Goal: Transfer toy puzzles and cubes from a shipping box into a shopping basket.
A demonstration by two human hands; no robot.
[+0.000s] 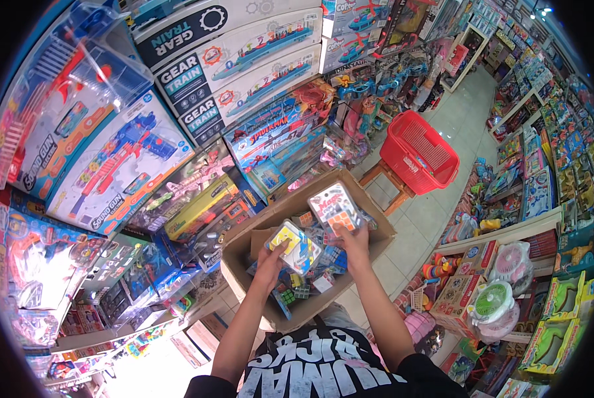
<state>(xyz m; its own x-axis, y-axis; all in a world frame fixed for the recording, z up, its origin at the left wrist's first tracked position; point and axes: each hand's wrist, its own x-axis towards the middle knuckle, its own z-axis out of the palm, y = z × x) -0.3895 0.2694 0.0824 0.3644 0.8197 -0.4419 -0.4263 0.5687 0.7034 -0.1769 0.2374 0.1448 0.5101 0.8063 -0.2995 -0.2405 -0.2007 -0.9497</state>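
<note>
A white pack (327,199) with an orange cube (337,218) sits in your right grip (354,240), a yellow-and-blue pack (297,247) in your left grip (268,263), both partly hiding the cardboard box (236,266) below. Beyond, a red basket (403,136) tops a wooden stool (384,188).

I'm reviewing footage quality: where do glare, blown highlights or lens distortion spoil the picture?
All in the head view: blown-out white at lower left; glare washing out packaging at far left; shelves curving towards the picture's rim; the yellow-and-blue pack in the left hand and orange-cube pack in the right hand look reasonably sharp.
</note>
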